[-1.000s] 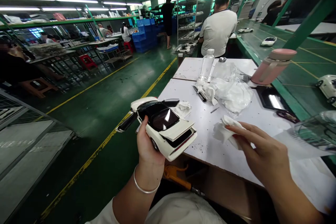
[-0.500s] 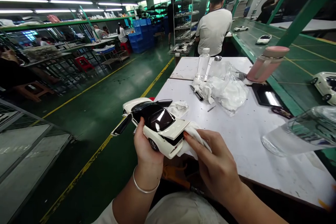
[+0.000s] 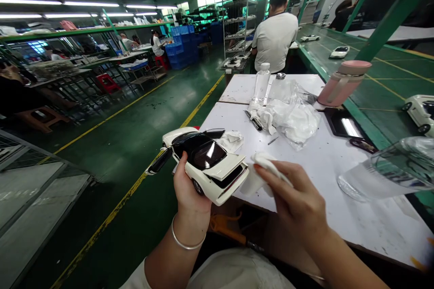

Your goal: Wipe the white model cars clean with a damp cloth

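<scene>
A white model car (image 3: 217, 180) with a dark roof rests in my left hand (image 3: 191, 194), whose thumb lies along its side and whose other fingers are hidden beneath. Both of its doors stand open, and the rear lid is raised a little. To the right of the car's tail, my right hand (image 3: 298, 194) pinches a folded white cloth (image 3: 262, 169). A narrow gap separates the cloth from the car.
On the white table (image 3: 315, 167) are a crumpled plastic bag (image 3: 298, 122), a clear bottle (image 3: 261, 83), a pink flask (image 3: 344, 83), a dark tablet (image 3: 343, 122) and a large water container (image 3: 389, 171). Beyond the table, a person in white (image 3: 276, 38) faces away.
My right hand and the cloth have moved right, off the car's rear edge. The car has shifted slightly to the right in my left hand.
</scene>
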`<action>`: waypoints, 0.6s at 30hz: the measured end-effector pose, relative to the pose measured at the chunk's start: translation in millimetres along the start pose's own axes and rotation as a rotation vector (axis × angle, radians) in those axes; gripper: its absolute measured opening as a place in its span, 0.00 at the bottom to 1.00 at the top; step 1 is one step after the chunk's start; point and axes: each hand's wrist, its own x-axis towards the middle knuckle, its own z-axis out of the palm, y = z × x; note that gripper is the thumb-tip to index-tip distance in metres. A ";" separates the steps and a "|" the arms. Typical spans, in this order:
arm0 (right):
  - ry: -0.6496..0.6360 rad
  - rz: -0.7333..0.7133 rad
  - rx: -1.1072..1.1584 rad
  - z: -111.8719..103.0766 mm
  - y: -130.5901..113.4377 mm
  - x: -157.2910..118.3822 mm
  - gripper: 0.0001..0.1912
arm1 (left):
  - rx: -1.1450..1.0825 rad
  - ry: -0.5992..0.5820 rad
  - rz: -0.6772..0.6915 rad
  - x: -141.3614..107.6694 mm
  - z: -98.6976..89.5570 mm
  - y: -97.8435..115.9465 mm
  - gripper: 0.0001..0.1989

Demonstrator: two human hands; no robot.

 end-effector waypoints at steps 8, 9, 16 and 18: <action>-0.250 0.167 -0.543 -39.4 101.2 -33.4 0.14 | 0.118 -0.041 -0.030 -3.4 2.8 12.2 0.24; -0.290 0.171 -0.556 -41.4 107.5 -35.5 0.14 | 0.132 -0.040 -0.024 -3.8 3.4 13.3 0.24; -0.048 0.139 -0.232 -29.6 51.6 12.3 0.10 | 0.045 -0.206 -0.105 -3.4 4.2 14.4 0.20; 0.026 0.090 -0.084 -23.8 27.2 36.9 0.09 | 0.056 -0.225 -0.123 -3.3 2.9 12.7 0.19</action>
